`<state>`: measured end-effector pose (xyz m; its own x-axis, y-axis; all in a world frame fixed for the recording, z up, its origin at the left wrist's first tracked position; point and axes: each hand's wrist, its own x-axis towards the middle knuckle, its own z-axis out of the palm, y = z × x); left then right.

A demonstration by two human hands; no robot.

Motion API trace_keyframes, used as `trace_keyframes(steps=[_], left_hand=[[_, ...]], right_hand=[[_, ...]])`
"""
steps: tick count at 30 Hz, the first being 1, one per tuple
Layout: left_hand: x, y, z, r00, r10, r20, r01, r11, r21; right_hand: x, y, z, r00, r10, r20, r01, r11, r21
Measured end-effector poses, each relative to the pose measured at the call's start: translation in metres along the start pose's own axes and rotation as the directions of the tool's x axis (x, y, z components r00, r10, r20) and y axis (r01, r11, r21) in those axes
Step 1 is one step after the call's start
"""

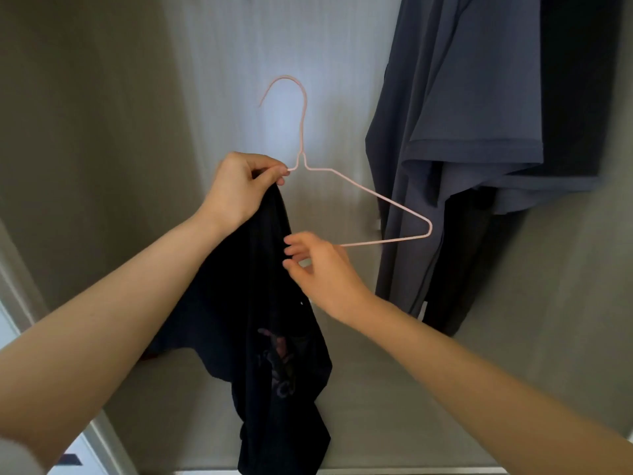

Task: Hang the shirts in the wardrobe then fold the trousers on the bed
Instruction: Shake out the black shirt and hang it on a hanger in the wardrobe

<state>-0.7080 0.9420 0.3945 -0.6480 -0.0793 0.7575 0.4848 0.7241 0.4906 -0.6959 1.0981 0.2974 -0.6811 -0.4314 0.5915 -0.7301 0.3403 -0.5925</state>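
Left grip (236,190) is seen clamped, thumb against forefinger, on the hanger (301,132) just left of its neck, and a bunch of the black shirt (267,303) is pinched in with the wire. From that point the shirt is let hang straight down in a loose bundle, well short of being spread; it is held in front of the wardrobe (222,63), whose rail is not shown. The hanger is held with its hook up and its long axis tilted, so that the bare right arm of the wire is carried down and to the right, away from the cloth. Right grip (322,269) is found with fingers loosely parted and nothing held, just at the shirt's right edge and in front of the lower bar; whether the cloth is touched cannot be told. It is judged that the shirt is to be drawn rightward over the bare arm, for which the right grip is the nearer. A blue shirt (462,114) is already hung close on the right, and could be snagged.
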Motion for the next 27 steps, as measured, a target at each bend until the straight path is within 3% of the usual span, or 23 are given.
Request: trace_keyframes(steps=[3, 7, 10, 15, 21, 22, 24, 27], left_hand=[[-0.001, 0.006, 0.006, 1.000, 0.020, 0.016, -0.019, 1.000, -0.012], [-0.003, 0.008, 0.004, 0.998, 0.032, 0.051, -0.031, 0.999, -0.023], [-0.003, 0.005, 0.000, 0.997, 0.000, 0.079, 0.006, 0.998, -0.070], [-0.002, -0.007, -0.010, 0.990, -0.119, 0.074, 0.134, 0.961, -0.241], [-0.002, -0.024, -0.027, 0.989, -0.134, 0.064, 0.143, 0.972, -0.184], [-0.003, -0.027, -0.032, 0.990, -0.130, 0.059, 0.138, 0.976, -0.166], [-0.004, -0.033, -0.042, 0.991, -0.127, 0.042, 0.132, 0.977, -0.165], [-0.004, -0.042, -0.056, 0.994, -0.107, 0.034, 0.112, 0.976, -0.187]], right_hand=[[0.003, -0.001, 0.012, 0.986, 0.129, 0.110, -0.140, 0.986, 0.094], [0.004, 0.011, 0.017, 0.973, 0.221, 0.069, -0.225, 0.973, 0.053], [-0.001, 0.019, 0.012, 0.956, 0.230, 0.181, -0.242, 0.969, 0.045], [-0.008, 0.027, 0.013, 0.922, 0.145, 0.359, -0.226, 0.954, 0.196], [-0.021, 0.028, 0.001, 0.857, 0.185, 0.481, -0.324, 0.919, 0.224], [-0.023, 0.032, -0.008, 0.844, 0.190, 0.501, -0.316, 0.931, 0.181], [-0.023, 0.041, -0.031, 0.869, 0.140, 0.474, -0.145, 0.989, -0.025], [-0.014, 0.046, -0.065, 0.926, 0.029, 0.376, 0.095, 0.947, -0.308]])
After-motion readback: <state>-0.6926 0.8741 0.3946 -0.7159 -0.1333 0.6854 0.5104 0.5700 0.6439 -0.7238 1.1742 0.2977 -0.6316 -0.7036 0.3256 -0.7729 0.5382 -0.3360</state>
